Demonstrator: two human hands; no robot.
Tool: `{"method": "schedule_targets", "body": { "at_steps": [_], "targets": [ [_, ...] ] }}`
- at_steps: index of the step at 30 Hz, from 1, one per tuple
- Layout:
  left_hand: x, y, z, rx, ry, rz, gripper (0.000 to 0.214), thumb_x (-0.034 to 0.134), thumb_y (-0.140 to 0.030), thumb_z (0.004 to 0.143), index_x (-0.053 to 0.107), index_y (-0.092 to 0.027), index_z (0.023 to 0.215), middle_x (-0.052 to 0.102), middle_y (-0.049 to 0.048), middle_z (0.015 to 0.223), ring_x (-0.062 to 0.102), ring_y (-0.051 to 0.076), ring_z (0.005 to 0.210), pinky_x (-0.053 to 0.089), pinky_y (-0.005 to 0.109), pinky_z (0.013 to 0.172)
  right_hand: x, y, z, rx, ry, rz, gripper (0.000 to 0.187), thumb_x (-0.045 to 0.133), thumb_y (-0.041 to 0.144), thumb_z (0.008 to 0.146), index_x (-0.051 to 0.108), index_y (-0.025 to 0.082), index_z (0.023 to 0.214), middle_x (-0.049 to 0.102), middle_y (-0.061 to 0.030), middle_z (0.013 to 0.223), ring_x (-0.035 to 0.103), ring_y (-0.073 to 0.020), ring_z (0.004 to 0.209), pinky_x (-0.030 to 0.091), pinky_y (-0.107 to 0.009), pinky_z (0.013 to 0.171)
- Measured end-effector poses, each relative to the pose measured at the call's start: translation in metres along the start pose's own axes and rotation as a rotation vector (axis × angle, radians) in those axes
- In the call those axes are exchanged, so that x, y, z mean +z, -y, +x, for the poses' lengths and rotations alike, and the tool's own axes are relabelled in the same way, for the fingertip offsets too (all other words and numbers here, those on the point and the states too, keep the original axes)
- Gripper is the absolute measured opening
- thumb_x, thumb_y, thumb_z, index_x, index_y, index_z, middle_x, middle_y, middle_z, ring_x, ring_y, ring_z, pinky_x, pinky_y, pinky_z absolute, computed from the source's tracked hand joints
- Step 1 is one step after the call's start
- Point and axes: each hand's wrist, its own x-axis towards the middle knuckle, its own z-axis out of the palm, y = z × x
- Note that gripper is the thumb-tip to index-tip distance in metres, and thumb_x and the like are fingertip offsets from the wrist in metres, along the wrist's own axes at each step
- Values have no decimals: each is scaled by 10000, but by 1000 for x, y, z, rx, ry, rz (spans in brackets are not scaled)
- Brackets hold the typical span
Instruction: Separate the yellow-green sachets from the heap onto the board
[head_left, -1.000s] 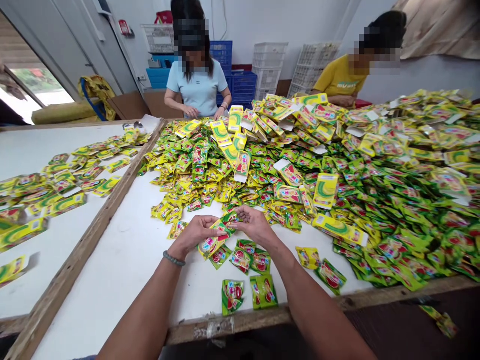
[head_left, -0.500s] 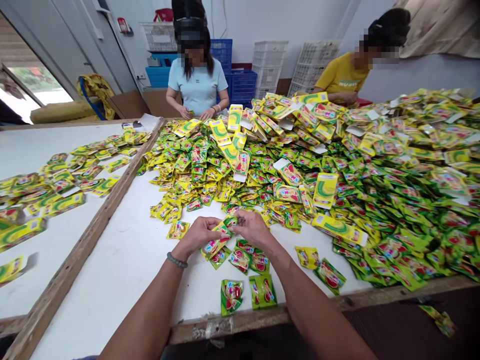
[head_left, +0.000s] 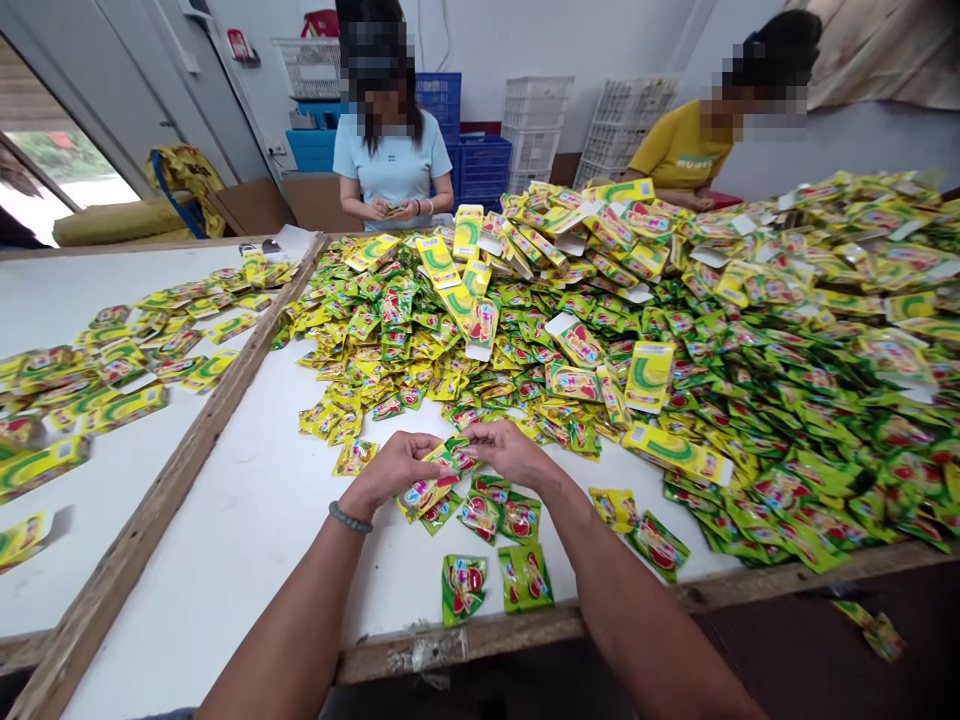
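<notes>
Mid-frame, the left hand [head_left: 394,470] grips a stack of sachets [head_left: 424,490] while the right hand [head_left: 506,452] pinches one more onto it (gathering step, I'd judge), so next calls for another sachet from the pile [head_left: 675,330].

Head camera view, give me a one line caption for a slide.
Left hand and right hand hold green-and-yellow sachets beside a heaped pile.

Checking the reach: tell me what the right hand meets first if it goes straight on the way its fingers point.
The right hand points leftward at the sachets held in the left hand; it likely meets those first, seemingly already touching.
</notes>
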Motion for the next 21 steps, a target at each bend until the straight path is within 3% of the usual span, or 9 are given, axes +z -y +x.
{"method": "schedule_targets", "body": {
  "at_steps": [2, 7, 12, 17, 21],
  "targets": [
    [1, 0, 2, -4, 2, -22, 451, 785, -306, 564, 674, -124, 962, 683, 22, 690, 601, 144, 569, 456, 233, 542, -2, -1, 0, 5, -24, 14, 168, 558, 280, 767, 669, 153, 766, 577, 15, 653, 477, -101, 582, 351, -197, 531],
    [5, 0, 4, 4, -34, -10, 443, 779, -338, 566, 679, -127, 941, 677, 18, 668, 591, 144, 554, 442, 231, 524, 3, 4, 1, 19, -247, -119, 217, 584, 361, 768, 652, 162, 716, 545, 21, 585, 435, -98, 537, 304, -207, 502],
    [5, 4, 5, 0, -48, 29, 382, 785, -348, 550, 683, -106, 826, 657, 11, 615, 576, 141, 534, 417, 221, 494, 13, 6, 4, -30, -228, -281, 135, 592, 231, 746, 649, 180, 634, 545, 22, 540, 458, -103, 535, 312, -228, 531],
    [5, 4, 8, 24, -104, -83, 333, 776, -325, 577, 666, -132, 825, 687, 12, 688, 595, 131, 547, 447, 225, 530, 13, 5, 5, 38, -314, 40, 179, 595, 275, 735, 622, 175, 881, 629, -7, 732, 569, -126, 662, 438, -237, 611],
    [5, 2, 6, 29, -116, -102, 353, 786, -323, 566, 661, -129, 833, 695, 23, 698, 608, 142, 553, 454, 231, 529, 13, 7, 4, 70, -281, 146, 197, 597, 214, 704, 557, 183, 894, 641, 3, 723, 600, -131, 671, 465, -245, 629]
  ]
}}
